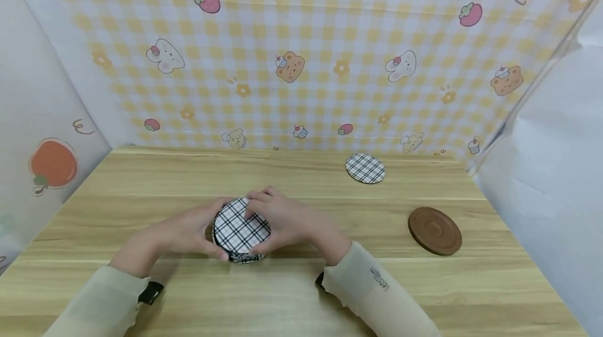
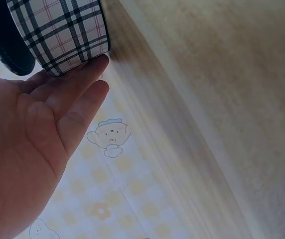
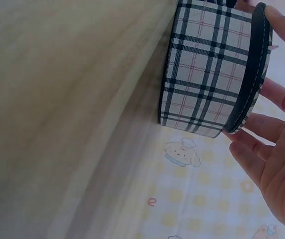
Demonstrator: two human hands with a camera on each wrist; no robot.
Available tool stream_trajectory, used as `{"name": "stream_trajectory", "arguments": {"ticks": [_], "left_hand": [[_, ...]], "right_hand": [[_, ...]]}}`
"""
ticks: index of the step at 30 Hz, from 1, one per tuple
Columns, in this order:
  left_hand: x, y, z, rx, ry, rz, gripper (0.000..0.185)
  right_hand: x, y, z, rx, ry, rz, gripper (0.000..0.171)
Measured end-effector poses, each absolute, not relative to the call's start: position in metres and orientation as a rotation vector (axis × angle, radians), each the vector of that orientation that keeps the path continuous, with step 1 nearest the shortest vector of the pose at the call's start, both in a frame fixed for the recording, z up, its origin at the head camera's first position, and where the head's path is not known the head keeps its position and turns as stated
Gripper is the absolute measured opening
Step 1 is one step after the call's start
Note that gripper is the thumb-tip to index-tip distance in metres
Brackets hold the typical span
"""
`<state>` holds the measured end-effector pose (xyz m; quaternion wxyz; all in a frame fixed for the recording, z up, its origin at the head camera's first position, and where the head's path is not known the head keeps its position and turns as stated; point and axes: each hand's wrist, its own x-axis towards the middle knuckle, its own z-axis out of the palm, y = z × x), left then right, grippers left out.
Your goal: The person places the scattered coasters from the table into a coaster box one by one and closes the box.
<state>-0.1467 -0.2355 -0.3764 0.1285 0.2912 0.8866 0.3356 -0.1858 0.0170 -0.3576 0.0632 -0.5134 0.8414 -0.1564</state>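
Observation:
A round plaid box (image 1: 241,229) with a dark-rimmed lid (image 3: 254,69) stands on the wooden table (image 1: 282,295), near the middle. My left hand (image 1: 188,229) cups its left side, thumb along the front; in the left wrist view a fingertip (image 2: 95,64) touches the box wall (image 2: 58,35). My right hand (image 1: 287,219) curls over the top right of the box, and its fingers (image 3: 262,129) hold the lid's rim in the right wrist view. The plaid wall (image 3: 207,69) sits flat on the wood.
A flat plaid disc (image 1: 365,168) lies at the back right of the table. A brown round disc (image 1: 434,230) lies to the right. Checked cartoon cloth walls (image 1: 301,65) close off the back and sides.

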Motion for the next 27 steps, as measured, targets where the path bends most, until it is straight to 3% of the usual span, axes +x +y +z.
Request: {"name": "stream_trajectory", "arguments": {"ticks": [27], "left_hand": [[-0.147,-0.238,-0.38,0.821,2.563,0.993,0.106]], "right_hand": [[-0.189,0.006,-0.361,-1.492,2.547,-0.285,0.061]]}}
